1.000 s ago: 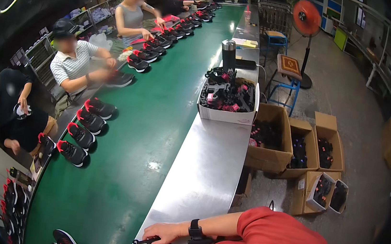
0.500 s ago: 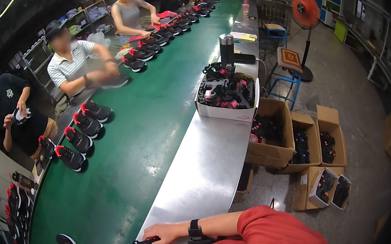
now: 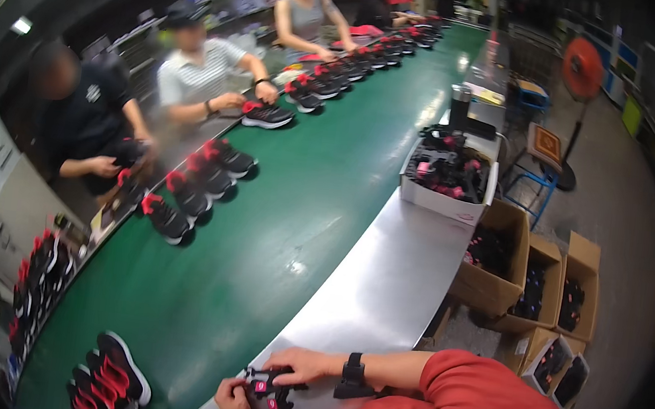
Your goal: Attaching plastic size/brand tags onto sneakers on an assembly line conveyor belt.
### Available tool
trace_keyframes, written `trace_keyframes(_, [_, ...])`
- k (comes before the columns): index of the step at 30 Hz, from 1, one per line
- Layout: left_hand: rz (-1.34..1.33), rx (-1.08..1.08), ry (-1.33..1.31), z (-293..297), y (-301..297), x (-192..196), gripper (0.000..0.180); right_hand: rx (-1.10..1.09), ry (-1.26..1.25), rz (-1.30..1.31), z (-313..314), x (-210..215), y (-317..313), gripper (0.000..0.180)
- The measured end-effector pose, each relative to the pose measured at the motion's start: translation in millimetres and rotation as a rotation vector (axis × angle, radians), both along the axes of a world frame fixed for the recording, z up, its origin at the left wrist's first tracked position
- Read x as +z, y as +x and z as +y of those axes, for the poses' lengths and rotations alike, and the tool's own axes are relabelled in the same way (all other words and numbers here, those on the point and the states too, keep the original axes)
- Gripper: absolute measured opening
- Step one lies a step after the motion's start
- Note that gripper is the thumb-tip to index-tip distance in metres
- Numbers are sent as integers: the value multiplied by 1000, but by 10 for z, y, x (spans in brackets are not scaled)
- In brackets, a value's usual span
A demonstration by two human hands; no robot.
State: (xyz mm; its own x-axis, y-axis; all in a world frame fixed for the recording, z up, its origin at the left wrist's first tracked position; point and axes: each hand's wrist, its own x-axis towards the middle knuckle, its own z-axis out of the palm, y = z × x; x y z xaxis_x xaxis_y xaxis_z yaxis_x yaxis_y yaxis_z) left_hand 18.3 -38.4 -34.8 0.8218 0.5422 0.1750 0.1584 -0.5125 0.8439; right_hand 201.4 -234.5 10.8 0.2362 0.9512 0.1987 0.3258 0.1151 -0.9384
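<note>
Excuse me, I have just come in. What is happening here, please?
At the metal worktop, a person in a red shirt has the right hand over small black pieces with pink labels, and the left hand is close beside them. A white box heaped with similar pieces stands farther along. Across the green surface, a co-worker in a striped shirt has both hands at a black shoe, and more shoes stand in rows there.

Black pieces (image 3: pixel 263 376) with pink tags (image 3: pixel 261 387), green belt (image 3: pixel 289 261), black-and-red shoes (image 3: pixel 167 223), red sleeve (image 3: pixel 461 381), striped shirt (image 3: pixel 221 59)
</note>
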Motion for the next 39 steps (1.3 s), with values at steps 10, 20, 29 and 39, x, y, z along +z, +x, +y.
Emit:
trace_keyframes(10, [-109, 86, -119, -97, 111, 256, 20, -103, -223, 90, 131, 53, -37, 45])
trace_keyframes(20, [-234, 85, -54, -59, 35, 154, 17, -201, -153, 387, 254, -260, -147, 43])
trace_keyframes(29, [-225, 100, -168, -81, -20, 226, 17, -163, -176, 382, 305, -168, -188, 40])
trace_keyframes(39, [-153, 76, -193, -90, 17, 278, 21, -160, -205, 240, 266, -65, -116, 39])
